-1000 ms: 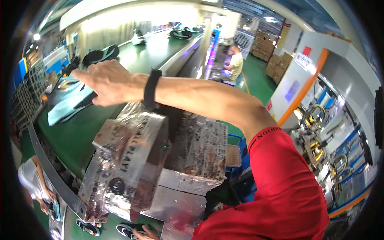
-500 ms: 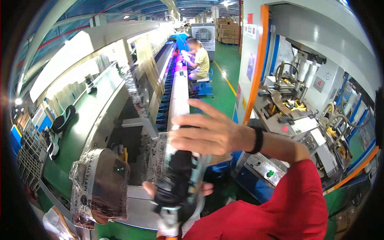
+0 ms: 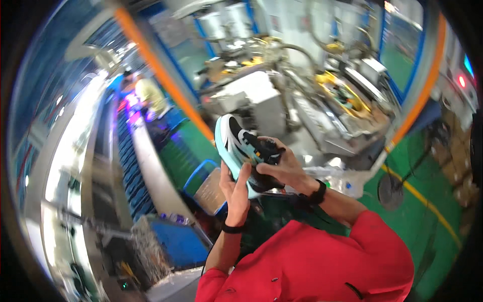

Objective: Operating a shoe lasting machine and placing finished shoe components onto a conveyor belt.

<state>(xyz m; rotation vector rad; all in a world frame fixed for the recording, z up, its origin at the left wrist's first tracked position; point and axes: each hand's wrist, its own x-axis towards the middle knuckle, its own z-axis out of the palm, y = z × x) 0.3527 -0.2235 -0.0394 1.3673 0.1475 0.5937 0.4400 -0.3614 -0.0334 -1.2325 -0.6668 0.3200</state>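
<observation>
A sports shoe (image 3: 234, 143) with a black and white upper and a pale turquoise sole is held up in front of me, toe pointing away. My left hand (image 3: 237, 192) grips it from the left side, thumb over the upper and fingers by the sole. My right hand (image 3: 284, 168) is closed around the dark ankle end, its thumb pressed on the shoe's side. Both hands touch the shoe at once. Just beyond the toe stands a machine (image 3: 266, 100) with a pale metal block, slightly blurred by motion.
An orange post (image 3: 161, 70) frames the machine's left side. A long conveyor line (image 3: 132, 176) with dark pieces runs off at left, where a person in yellow (image 3: 149, 95) sits. A blue stool (image 3: 206, 194) stands below, a yellow-rimmed fixture (image 3: 342, 93) farther right.
My view has swung right, from the conveyor to the machine. The shoe has come up with me, its toe now pointing away. My right hand, spread open before, now grips the shoe.
</observation>
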